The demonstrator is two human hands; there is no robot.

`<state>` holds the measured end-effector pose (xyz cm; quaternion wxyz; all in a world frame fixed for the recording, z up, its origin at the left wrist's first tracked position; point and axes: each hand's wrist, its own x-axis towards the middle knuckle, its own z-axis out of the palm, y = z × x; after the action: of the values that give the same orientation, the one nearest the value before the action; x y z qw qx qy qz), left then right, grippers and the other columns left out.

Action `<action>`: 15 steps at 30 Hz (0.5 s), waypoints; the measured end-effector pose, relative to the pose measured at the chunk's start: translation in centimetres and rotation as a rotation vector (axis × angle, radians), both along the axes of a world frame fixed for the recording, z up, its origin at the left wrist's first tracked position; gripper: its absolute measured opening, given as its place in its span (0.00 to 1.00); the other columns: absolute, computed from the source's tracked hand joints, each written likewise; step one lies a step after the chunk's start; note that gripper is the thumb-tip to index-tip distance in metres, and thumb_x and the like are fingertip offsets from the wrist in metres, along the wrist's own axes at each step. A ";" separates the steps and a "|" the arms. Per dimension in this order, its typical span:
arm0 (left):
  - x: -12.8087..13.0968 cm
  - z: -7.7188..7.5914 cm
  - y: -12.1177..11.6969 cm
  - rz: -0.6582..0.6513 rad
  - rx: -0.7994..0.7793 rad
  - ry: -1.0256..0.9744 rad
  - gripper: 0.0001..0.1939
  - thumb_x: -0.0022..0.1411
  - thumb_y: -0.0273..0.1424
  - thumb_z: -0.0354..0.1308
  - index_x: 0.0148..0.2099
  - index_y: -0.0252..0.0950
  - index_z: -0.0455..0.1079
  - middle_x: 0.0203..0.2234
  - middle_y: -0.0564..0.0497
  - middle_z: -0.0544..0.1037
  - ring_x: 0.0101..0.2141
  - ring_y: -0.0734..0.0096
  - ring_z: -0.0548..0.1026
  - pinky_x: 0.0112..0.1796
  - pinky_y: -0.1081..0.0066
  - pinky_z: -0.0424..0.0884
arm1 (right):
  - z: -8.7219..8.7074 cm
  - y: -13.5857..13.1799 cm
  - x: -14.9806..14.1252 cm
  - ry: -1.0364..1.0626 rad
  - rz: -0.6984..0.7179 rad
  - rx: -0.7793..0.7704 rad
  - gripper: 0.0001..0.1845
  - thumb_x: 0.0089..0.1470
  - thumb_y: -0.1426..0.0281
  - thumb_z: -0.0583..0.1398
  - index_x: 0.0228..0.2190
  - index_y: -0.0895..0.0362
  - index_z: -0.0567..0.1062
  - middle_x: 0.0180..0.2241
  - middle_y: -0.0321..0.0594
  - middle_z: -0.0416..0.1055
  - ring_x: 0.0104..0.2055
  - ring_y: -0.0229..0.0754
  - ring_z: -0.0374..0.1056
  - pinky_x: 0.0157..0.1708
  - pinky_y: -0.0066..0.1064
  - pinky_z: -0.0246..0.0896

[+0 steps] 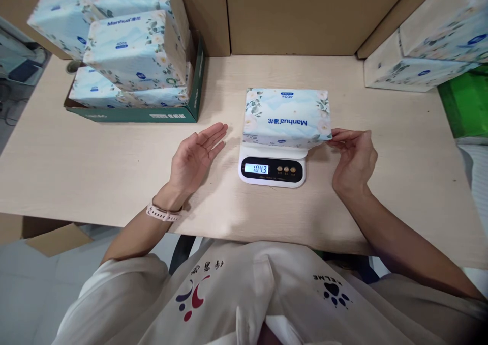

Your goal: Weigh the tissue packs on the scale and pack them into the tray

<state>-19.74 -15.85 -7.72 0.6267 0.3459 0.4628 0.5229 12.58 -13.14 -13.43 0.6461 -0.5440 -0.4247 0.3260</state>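
A pack of tissues (pixel 285 116), pale blue with printed flowers, lies flat on a white digital scale (pixel 244 174). The scale's lit display shows the digits 1043; whether a decimal point is there is hard to tell. My right hand (pixel 354 159) has its fingers bent and their tips at the pack's near right corner, seemingly pinching it. Left of the scale, my left hand (pixel 194 156) is open, palm turned up and fingers stretched toward the pack without touching it. The pack covers most of the scale's platform.
At the back left, a green carton (pixel 145 115) holds several tissue packs (pixel 129 50) stacked above its rim. More tissue packs (pixel 415 73) stand at the right, beside a bright green item (pixel 467 103). A cardboard wall (pixel 297 17) closes off the table's (pixel 76 167) back edge.
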 end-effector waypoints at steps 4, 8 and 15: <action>0.0 -0.2 0.0 -0.031 0.021 0.009 0.28 0.69 0.52 0.58 0.58 0.39 0.82 0.70 0.44 0.76 0.78 0.49 0.60 0.75 0.52 0.60 | -0.1 -0.4 0.0 -0.082 -0.016 0.054 0.32 0.71 0.44 0.53 0.32 0.55 0.82 0.40 0.46 0.83 0.49 0.48 0.78 0.55 0.43 0.67; 0.2 -0.7 0.5 -0.059 0.107 0.065 0.30 0.67 0.55 0.62 0.62 0.43 0.81 0.75 0.47 0.70 0.80 0.49 0.54 0.78 0.50 0.51 | 0.4 -1.0 0.0 -0.225 -0.022 0.054 0.31 0.72 0.49 0.51 0.38 0.55 0.85 0.42 0.45 0.83 0.51 0.49 0.77 0.59 0.45 0.67; 2.1 -2.5 3.2 -0.261 0.255 0.237 0.42 0.69 0.57 0.64 0.77 0.46 0.66 0.82 0.49 0.52 0.82 0.46 0.39 0.80 0.47 0.30 | -0.5 -1.3 0.5 -0.524 0.120 -0.009 0.32 0.70 0.44 0.50 0.53 0.48 0.84 0.57 0.47 0.80 0.63 0.62 0.70 0.70 0.69 0.53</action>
<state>-17.62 -12.66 -10.19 0.5815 0.5384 0.4144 0.4474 13.08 -14.46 -13.97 0.4913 -0.5866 -0.6074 0.2136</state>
